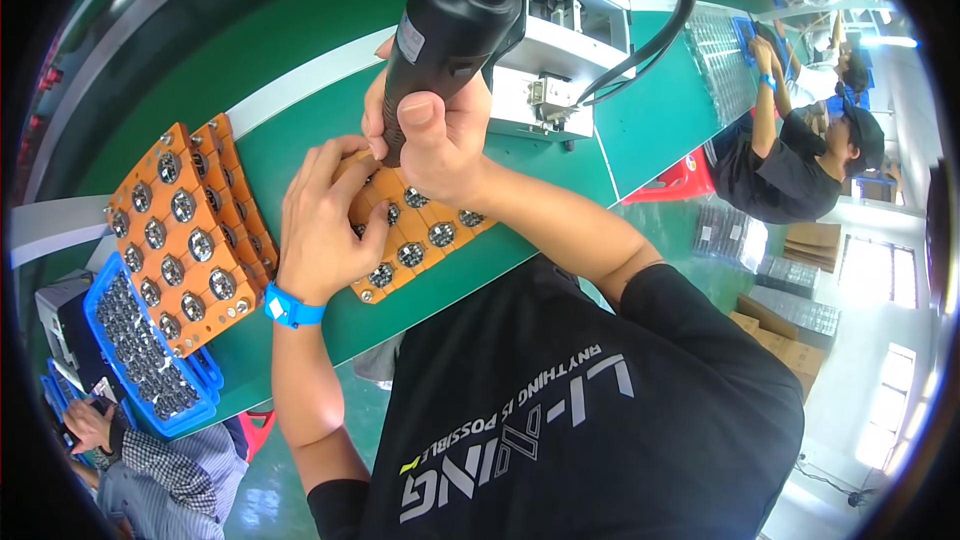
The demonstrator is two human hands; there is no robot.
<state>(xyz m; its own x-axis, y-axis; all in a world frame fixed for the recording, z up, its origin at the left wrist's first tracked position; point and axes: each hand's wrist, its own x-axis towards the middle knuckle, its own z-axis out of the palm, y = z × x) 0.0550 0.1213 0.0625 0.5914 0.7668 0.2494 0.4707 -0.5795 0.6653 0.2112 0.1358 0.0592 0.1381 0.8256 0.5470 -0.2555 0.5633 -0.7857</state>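
Observation:
My right hand [440, 135] is wrapped round a black powered screwdriver [450, 25], with its thumb along the body. The tool is held upright, its lower end down at the orange fixture board [390, 288]; the tip is hidden behind my hands. Round dark metallic parts [411, 253] sit in rows in that board, which lies on the green tabletop. My left hand [335, 215], a blue strap on its wrist, rests on the board's left part. Its fingers are stretched out and the thumb is apart, close beside the tool's lower end.
More filled orange boards [175, 240] lean in a stack at left, over a blue bin [165, 420] of small dark parts. A white machine [560, 50] stands behind the tool, whose hose and cable arch above it. Co-workers [790, 160] sit at right and lower left.

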